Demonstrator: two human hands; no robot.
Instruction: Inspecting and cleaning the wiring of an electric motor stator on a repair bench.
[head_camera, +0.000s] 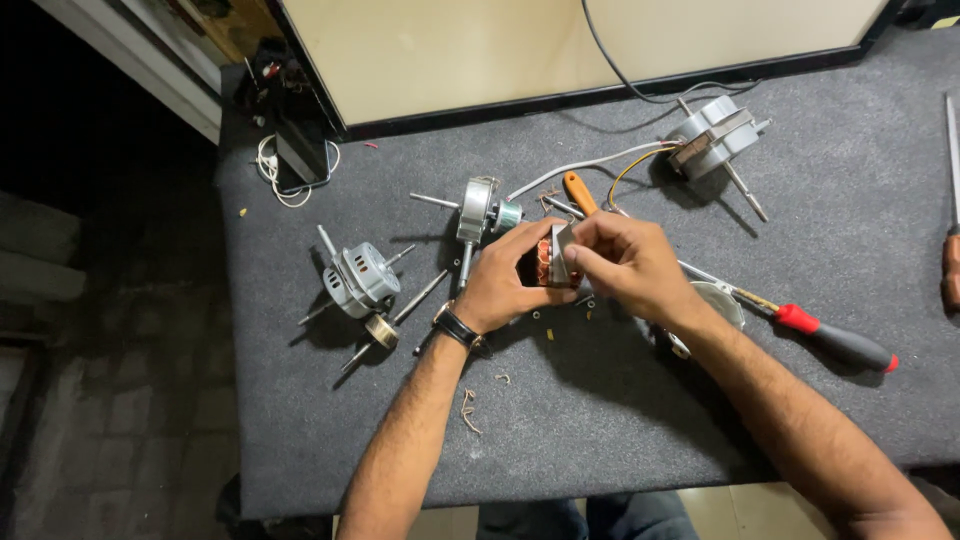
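Both hands meet mid-frame over the grey felt surface (600, 420). The left hand (500, 285), wearing a black watch, is curled around a motor stator (548, 262) with copper windings, and the right hand (625, 260) pinches its metal edge from the 3 o'clock side. At 4 o'clock lies a red-handled screwdriver (835, 340). Out at 9 o'clock sits a small grey motor (360, 280), another motor (478, 208) at 11, and a third motor (712, 135) with wires at 1 o'clock.
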